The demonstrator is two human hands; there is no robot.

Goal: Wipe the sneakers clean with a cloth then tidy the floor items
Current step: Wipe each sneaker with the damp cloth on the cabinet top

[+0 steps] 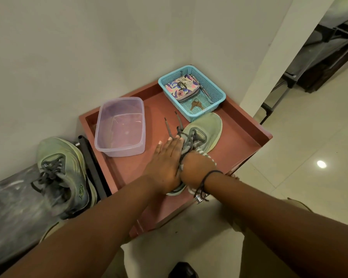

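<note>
White walls met in a corner behind a low reddish table [239, 125] with a raised rim. On it lay one pale green sneaker [204, 130], toe toward the corner, grey laces loose. The left hand [165, 157] pressed flat on its side, fingers straight. The right hand [197, 167] covered the heel and held a striped cloth [207, 156]; how its fingers curled I could not tell. Wiping of this shoe seemed to be going on. The second sneaker [62, 173] rested on a dark surface to the left and looked still dusty. Beside the first shoe stood an empty clear container [120, 127] and a blue basket [215, 93] with a wallet and keys [196, 105]. Tidying was not yet begun, I think.
</note>
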